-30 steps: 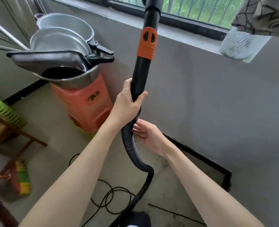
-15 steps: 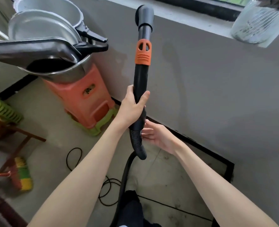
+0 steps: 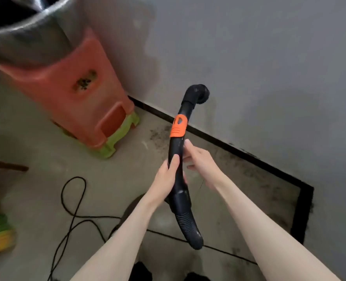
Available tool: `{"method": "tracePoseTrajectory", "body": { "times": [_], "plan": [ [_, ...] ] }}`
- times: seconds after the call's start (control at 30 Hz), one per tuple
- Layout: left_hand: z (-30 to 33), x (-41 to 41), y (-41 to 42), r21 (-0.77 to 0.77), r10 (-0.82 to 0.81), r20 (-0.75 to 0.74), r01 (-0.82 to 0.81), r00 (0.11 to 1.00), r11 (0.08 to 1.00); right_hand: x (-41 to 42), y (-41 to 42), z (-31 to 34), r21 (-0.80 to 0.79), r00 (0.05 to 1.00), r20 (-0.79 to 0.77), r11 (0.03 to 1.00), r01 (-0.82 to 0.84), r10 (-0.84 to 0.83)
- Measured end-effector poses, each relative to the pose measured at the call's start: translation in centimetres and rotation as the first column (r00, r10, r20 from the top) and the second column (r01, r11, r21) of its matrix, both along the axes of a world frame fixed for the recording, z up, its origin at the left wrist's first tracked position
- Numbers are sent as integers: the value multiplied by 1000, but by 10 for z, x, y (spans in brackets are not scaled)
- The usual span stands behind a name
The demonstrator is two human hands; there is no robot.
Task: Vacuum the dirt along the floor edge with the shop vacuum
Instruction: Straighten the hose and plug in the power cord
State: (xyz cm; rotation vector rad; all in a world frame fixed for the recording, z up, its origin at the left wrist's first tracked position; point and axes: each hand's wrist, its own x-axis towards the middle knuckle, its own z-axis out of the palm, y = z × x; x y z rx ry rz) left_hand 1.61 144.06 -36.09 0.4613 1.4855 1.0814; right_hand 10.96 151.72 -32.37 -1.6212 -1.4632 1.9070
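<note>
The black vacuum wand [image 3: 176, 151] with an orange collar [image 3: 178, 126] points away from me toward the wall, and its curved nozzle [image 3: 198, 94] hangs above the black skirting. My left hand [image 3: 167, 176] is shut around the wand below the collar. On the wand's right side my right hand [image 3: 200, 161] rests with fingers spread, touching it loosely. The ribbed hose [image 3: 188, 224] bends down below my hands. Dark dirt [image 3: 160, 136] lies on the floor along the skirting.
An orange plastic stool [image 3: 72, 94] on a green one [image 3: 117, 138] stands at the left against the wall, with a metal pot [image 3: 26, 37] on top. A black power cord [image 3: 74, 199] loops over the floor. Black skirting [image 3: 249, 157] turns a corner at the right.
The wand has swung down from upright to pointing at the wall base, and my view has tilted down. My left hand kept its grip; my right hand moved up beside the wand.
</note>
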Motion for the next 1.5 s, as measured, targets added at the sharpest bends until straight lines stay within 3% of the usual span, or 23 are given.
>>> {"method": "tracePoseTrajectory", "body": {
  "times": [0.1, 0.2, 0.37, 0.43, 0.5, 0.6, 0.67, 0.73, 0.83, 0.97, 1.07, 1.13, 1.23, 1.4, 1.5],
  "plan": [
    [-75, -5, -3, -83, 32, 176, -18, 984, 996, -24, -1, -76, -5, 997, 61, 999, -50, 51],
    [-150, -7, -13, -55, 17, 369, 4, 929, 998, -31, -4, -154, -47, 990, 106, 995, -90, 95],
    [-250, -28, -35, -98, -168, 534, 258, 829, 961, -26, -22, -268, -68, 940, 214, 964, -259, 267],
    [-286, -45, -41, -143, -205, 507, 316, 837, 938, -30, -29, -309, -40, 913, 255, 947, -318, 318],
    [-320, -63, -38, -240, -241, 340, 331, 909, 913, -36, -31, -346, 5, 882, 293, 922, -387, 369],
    [-367, -87, -25, -355, -116, -18, 102, 993, 929, -45, -34, -394, 50, 827, 346, 871, -488, 443],
    [-393, -97, -12, -305, -72, -128, 30, 989, 952, -51, -37, -422, 75, 812, 341, 848, -525, 473],
    [-418, -100, 2, -267, -58, -103, 29, 993, 963, -56, -36, -444, 105, 795, 332, 818, -566, 508],
    [-451, -97, 20, -286, 86, 67, -63, 994, 956, -59, -28, -468, 128, 767, 359, 786, -605, 532],
    [-496, -92, 25, -390, 329, 248, -217, 911, 895, -52, -22, -486, 93, 605, 472, 647, -757, 641],
    [-511, -98, 21, -390, 278, 134, -207, 951, 897, -41, -27, -490, -66, 495, 400, 563, -824, 771],
    [-515, -107, 19, -364, 238, 28, -212, 971, 907, -35, -32, -492, -155, 532, 288, 587, -794, 796],
    [-519, -118, 16, -351, 267, -5, -252, 964, 902, -33, -36, -497, -147, 575, 262, 621, -770, 775],
    [-520, -114, 28, -336, 460, 77, -411, 885, 847, -37, -35, -513, -13, 577, 393, 632, -775, 716],
    [-522, -116, 35, -306, 556, 80, -510, 828, 804, -28, -36, -518, 44, 503, 577, 590, -806, 644]
  ]
}}
